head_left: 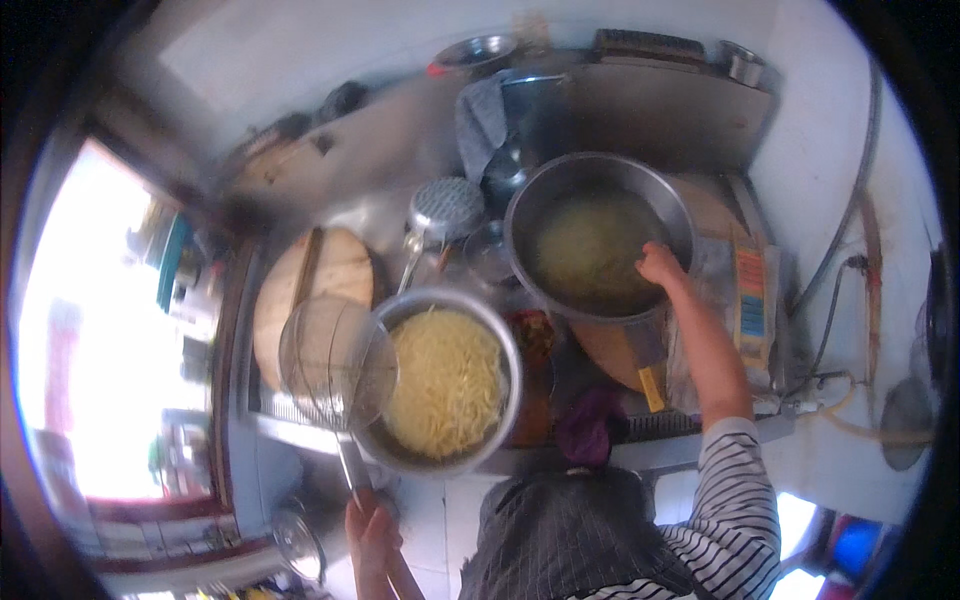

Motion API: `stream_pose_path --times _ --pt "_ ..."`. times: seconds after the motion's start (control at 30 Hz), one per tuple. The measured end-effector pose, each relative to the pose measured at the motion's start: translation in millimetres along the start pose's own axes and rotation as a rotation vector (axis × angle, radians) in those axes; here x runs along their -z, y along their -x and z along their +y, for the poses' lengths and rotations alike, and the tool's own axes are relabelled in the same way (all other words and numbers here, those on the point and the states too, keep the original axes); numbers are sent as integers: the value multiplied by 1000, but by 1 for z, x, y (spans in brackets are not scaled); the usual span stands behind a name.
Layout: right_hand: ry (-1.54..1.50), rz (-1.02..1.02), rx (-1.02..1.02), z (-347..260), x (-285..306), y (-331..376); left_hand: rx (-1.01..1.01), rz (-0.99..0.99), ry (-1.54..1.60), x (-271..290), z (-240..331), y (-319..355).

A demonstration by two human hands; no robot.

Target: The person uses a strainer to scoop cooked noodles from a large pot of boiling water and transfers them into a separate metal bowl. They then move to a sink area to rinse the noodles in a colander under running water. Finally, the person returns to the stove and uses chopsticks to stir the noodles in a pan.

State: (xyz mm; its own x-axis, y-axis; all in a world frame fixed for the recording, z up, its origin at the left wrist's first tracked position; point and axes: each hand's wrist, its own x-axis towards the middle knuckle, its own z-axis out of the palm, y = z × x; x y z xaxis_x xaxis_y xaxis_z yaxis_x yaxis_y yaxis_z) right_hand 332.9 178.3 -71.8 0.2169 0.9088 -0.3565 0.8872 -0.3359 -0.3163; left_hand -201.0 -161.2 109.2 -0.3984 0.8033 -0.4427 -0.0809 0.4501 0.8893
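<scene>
Left hand grips round, long-handled metal mesh strainer, liable to knock silver metal noodle bowl if swung; right hand, closure indistinct, at wide grey metal pot.

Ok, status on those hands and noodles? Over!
Left hand gripping wire skimmer. Right hand over large metal basin. Noodles in metal pot, skimmer overlapping it in view.

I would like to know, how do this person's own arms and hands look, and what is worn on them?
The right hand and left hand are gloveless. The right sleeve is white with dark stripes, leaving the forearm bare.
</scene>
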Motion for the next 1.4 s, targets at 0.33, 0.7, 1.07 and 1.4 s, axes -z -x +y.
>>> stream_pose_path --times 0.33,0.7,1.07,1.4 --pt "-62 -35 -113 -44 -14 -90 -255 -116 -85 -94 39 -61" --pt "443 -99 662 -152 -68 -87 -795 -403 -1125 -274 93 -199" --pt "233 -621 436 -72 -63 -5 -138 -906 -884 -330 86 -254" --pt "-351 -825 90 30 29 -24 352 -1243 -544 -333 60 -200"
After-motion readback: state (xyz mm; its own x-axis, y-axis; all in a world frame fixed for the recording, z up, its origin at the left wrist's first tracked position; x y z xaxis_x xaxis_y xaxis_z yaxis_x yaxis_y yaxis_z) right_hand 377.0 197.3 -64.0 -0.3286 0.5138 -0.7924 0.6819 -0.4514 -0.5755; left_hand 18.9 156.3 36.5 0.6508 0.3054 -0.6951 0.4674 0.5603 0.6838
